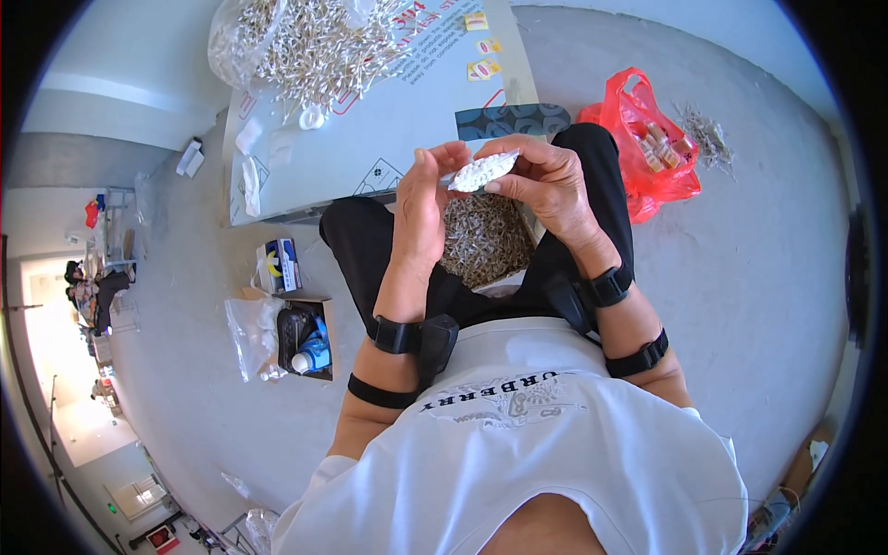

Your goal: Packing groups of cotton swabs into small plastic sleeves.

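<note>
White and small, one packet (482, 171) sits between both hands above the person's lap. The right hand (546, 176) has its grip curled round the packet's right end, thumb below and fingers bent over the top. The left hand (421, 208) stands nearly flat and upright, its fingertips and thumb touching the packet's left end, the grip only lightly pressed together.

Just below the hands, one open box (485, 239) rests between the knees, filled with a heap of small pale sticks too many to count. Ahead lies one flat grey board (388, 120) on the floor, carrying a clear bag (277, 42) that spills a large pile of the same sticks. One red bag (647, 139) to the right holds several small bottles; a loose clump of sticks (708, 134) lies just beside it. To the left, one cardboard box (305, 338) holds a dark pouch and a blue bottle, with one small carton (279, 265) near it.
</note>
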The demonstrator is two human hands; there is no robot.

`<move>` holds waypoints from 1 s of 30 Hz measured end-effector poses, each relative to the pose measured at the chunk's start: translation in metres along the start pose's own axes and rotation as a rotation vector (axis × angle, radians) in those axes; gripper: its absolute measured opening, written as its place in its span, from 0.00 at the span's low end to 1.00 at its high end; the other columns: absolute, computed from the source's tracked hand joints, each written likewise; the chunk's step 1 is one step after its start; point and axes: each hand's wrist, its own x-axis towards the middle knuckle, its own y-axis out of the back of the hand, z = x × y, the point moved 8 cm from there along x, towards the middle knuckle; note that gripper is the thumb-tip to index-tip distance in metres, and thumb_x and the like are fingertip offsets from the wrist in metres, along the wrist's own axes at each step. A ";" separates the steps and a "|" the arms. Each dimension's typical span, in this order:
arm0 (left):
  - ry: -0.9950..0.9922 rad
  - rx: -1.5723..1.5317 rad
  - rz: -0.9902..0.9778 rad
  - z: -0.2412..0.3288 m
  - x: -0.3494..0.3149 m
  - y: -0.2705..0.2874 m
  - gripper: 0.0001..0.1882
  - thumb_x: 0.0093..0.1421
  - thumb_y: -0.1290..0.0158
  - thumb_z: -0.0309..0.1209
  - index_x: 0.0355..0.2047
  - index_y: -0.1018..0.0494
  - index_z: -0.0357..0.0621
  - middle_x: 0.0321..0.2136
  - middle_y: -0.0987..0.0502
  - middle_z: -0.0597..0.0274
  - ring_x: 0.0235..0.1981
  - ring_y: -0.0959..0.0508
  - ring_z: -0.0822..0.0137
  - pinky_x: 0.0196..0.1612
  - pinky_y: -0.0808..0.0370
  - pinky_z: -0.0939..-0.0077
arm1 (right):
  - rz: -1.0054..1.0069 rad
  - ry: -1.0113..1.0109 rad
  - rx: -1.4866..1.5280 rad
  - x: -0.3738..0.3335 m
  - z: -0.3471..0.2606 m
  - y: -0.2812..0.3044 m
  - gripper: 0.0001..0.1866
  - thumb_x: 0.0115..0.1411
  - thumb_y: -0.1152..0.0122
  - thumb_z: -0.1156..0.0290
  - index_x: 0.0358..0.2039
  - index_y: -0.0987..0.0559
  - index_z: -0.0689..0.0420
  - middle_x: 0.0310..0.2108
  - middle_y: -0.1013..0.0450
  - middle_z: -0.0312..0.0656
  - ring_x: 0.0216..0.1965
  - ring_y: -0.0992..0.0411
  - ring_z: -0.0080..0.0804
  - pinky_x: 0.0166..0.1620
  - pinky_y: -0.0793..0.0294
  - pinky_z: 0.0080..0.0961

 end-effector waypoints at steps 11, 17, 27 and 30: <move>-0.749 0.743 -0.179 0.081 -0.032 -0.046 0.22 0.43 0.31 0.28 0.41 0.22 0.43 0.38 0.24 0.63 0.42 0.25 0.65 0.43 0.26 0.73 | 0.069 0.091 -0.202 -0.005 -0.013 0.003 0.17 0.50 0.36 0.86 0.41 0.20 0.60 0.40 0.23 0.35 0.39 0.28 0.18 0.40 0.28 0.16; -0.758 0.661 -0.190 0.081 -0.032 -0.040 0.18 0.45 0.32 0.25 0.38 0.21 0.39 0.38 0.23 0.60 0.37 0.24 0.70 0.40 0.26 0.79 | 0.079 0.177 -0.251 -0.007 -0.024 -0.004 0.17 0.48 0.35 0.86 0.41 0.19 0.60 0.41 0.24 0.36 0.38 0.29 0.20 0.39 0.29 0.16; -0.684 0.690 -0.169 0.083 -0.029 -0.042 0.13 0.48 0.37 0.21 0.36 0.22 0.39 0.36 0.23 0.60 0.36 0.23 0.67 0.41 0.26 0.78 | 0.108 0.097 -0.387 -0.009 -0.022 -0.003 0.15 0.51 0.34 0.84 0.41 0.20 0.61 0.34 0.25 0.35 0.31 0.30 0.15 0.35 0.28 0.14; -0.463 0.511 -0.100 0.063 -0.017 -0.034 0.11 0.50 0.40 0.20 0.37 0.23 0.38 0.39 0.24 0.60 0.37 0.24 0.70 0.41 0.26 0.79 | 0.144 0.112 -0.407 -0.007 -0.017 -0.002 0.15 0.51 0.33 0.84 0.40 0.21 0.62 0.33 0.25 0.35 0.30 0.29 0.16 0.34 0.28 0.15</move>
